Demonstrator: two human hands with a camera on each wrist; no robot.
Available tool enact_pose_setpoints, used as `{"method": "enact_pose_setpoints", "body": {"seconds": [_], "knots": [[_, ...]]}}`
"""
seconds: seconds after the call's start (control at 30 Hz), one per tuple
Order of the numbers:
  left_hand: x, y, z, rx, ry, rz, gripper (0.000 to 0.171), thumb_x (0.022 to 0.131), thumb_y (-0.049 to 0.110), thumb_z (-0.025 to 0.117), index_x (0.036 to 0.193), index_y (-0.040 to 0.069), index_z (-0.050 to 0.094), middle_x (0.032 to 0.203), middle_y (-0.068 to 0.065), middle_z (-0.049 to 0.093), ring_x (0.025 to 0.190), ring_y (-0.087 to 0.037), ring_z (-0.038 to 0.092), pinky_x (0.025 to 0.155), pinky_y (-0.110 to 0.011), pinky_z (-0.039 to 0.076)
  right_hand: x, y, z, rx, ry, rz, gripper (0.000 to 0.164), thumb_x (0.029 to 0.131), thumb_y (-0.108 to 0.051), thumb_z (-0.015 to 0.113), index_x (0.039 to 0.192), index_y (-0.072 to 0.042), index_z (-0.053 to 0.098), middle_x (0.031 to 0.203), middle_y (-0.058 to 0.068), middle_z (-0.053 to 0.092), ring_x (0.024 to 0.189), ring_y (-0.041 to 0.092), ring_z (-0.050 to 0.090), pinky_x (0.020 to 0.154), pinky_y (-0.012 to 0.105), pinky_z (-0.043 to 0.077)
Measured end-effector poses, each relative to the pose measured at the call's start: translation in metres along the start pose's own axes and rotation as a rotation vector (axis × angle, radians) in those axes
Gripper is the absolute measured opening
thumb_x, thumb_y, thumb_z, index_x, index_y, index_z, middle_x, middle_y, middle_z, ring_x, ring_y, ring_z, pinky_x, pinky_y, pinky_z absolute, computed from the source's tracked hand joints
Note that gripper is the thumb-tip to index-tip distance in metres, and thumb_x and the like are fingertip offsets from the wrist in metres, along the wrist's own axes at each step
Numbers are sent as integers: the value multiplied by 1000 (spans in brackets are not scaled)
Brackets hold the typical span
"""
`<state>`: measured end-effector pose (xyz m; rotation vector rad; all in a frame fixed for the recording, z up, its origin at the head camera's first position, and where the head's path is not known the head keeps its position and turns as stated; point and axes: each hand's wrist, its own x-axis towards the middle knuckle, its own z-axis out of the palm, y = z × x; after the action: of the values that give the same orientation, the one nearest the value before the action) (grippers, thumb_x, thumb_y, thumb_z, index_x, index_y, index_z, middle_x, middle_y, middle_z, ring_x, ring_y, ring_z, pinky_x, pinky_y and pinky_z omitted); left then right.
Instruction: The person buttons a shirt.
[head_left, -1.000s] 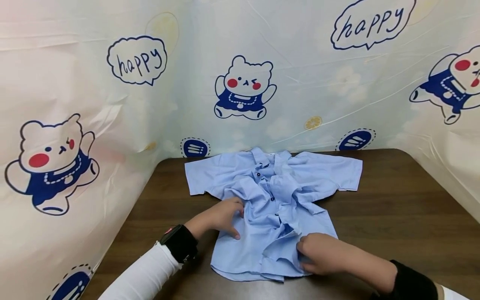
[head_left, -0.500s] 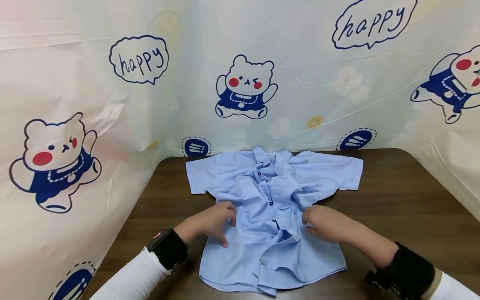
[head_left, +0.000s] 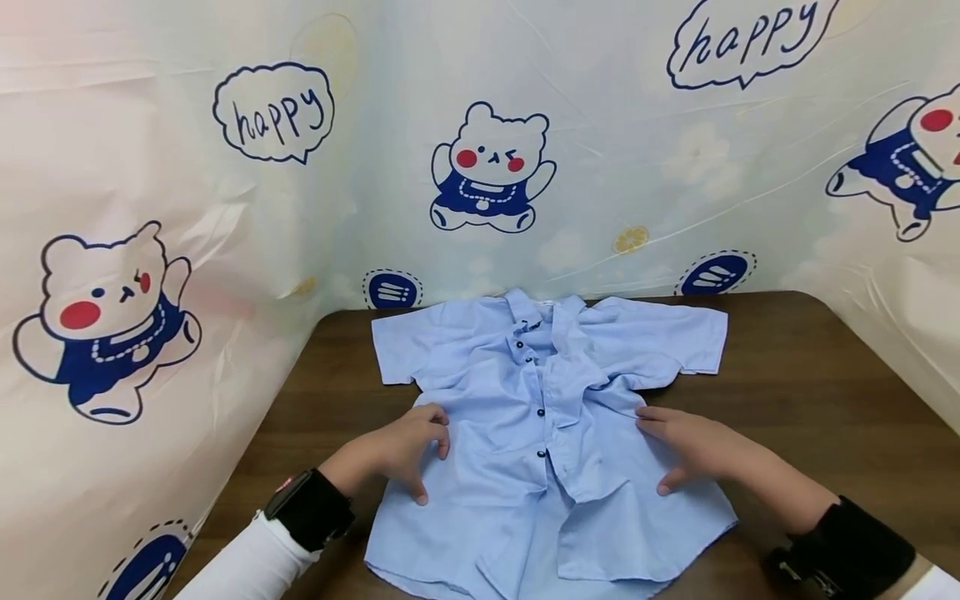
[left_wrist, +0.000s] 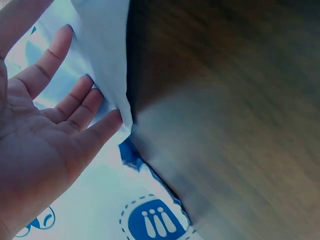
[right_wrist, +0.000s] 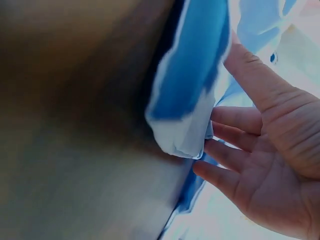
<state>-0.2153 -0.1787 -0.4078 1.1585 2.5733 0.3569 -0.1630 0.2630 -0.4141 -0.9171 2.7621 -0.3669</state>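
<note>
A light blue short-sleeved shirt with dark buttons lies front up, collar toward the back, its hem spread toward me. On its left side my left hand rests with thumb and fingers spread apart. The left wrist view shows the fingers of that hand loosely extended against the cloth. My right hand touches the shirt's right side, fingers fairly straight and thumb apart. In the right wrist view, the right hand has its fingertips at the fabric edge. Neither hand pinches the cloth. Wrinkles remain around the button placket.
A dark brown wooden table bears the shirt. A pale printed cloth backdrop with cartoon bears hangs behind and along both sides. The shirt collar reaches close to the table's back edge.
The shirt's lower part has spread wider and its hem come nearer me. My left hand has moved left; the right hand rose from the hem, then moved outward, and its fingers have straightened.
</note>
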Motion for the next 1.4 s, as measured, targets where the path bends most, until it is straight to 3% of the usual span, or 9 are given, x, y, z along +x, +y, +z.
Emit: {"method": "enact_pose_setpoints", "body": {"seconds": [0.3, 0.5, 0.6, 0.77, 0.87, 0.97, 1.07, 1.23, 1.4], "knots": [[-17, 1, 2, 34, 62, 29, 57, 48, 31, 99, 84, 17, 56, 111, -5, 44, 104, -24, 41, 87, -38, 43, -24, -2, 8, -68, 41, 86, 90, 64, -49, 87, 123, 12, 58, 132, 29, 53, 118, 47, 52, 90, 55, 46], [-22, 6, 5, 39, 51, 27, 59, 47, 33, 98, 84, 18, 55, 110, -3, 41, 103, -21, 38, 87, -36, 42, -28, -14, 8, -132, 51, 117, 86, 57, -50, 90, 113, 9, 62, 121, 24, 58, 110, 44, 55, 84, 53, 50], [-21, 7, 2, 52, 45, 41, 54, 51, 33, 97, 83, 18, 56, 107, -2, 43, 100, -20, 40, 86, -34, 42, -23, -15, 4, -180, 114, 53, 68, 59, -47, 90, 99, 3, 66, 103, 14, 61, 95, 33, 59, 76, 46, 52], [0, 9, -3, 64, 156, 87, 23, 77, 21, 84, 87, 10, 66, 93, -1, 57, 89, -17, 55, 80, -31, 48, -3, -14, -8, -168, 300, -146, 23, 75, -14, 83, 90, -4, 69, 89, 2, 59, 82, 21, 58, 71, 38, 52], [19, 18, -4, 76, 227, 40, 14, 86, 11, 74, 97, 4, 69, 95, -5, 64, 94, -21, 62, 83, -36, 51, 14, -12, -11, -139, 322, -205, 19, 78, 2, 76, 95, -2, 70, 92, 4, 62, 87, 24, 62, 74, 39, 53], [35, 22, -5, 118, 250, -57, 20, 87, 11, 73, 105, 4, 68, 101, -8, 64, 98, -24, 63, 83, -38, 51, 32, -6, -10, -159, 294, -149, 19, 80, 3, 74, 98, 0, 69, 93, 7, 62, 88, 26, 62, 76, 40, 53], [47, 17, -4, 175, 278, -153, 28, 84, 16, 78, 108, 6, 67, 100, -7, 60, 96, -24, 60, 80, -37, 50, 45, 4, -6, -196, 280, -62, 17, 81, -3, 75, 97, -1, 70, 92, 6, 62, 88, 26, 60, 76, 41, 52], [55, 3, -1, 224, 322, -220, 38, 73, 24, 88, 100, 9, 65, 99, -5, 51, 95, -24, 51, 76, -39, 46, 54, 15, -5, -203, 256, -15, 12, 81, -13, 77, 89, -6, 72, 84, 1, 61, 81, 21, 58, 73, 40, 50], [52, -5, -3, 178, 285, -252, 45, 67, 29, 91, 93, 13, 58, 102, -3, 51, 95, -24, 51, 78, -42, 45, 51, 16, -10, -158, 219, -32, 11, 77, -14, 80, 81, -9, 71, 78, -3, 60, 72, 16, 57, 67, 38, 50]]}}
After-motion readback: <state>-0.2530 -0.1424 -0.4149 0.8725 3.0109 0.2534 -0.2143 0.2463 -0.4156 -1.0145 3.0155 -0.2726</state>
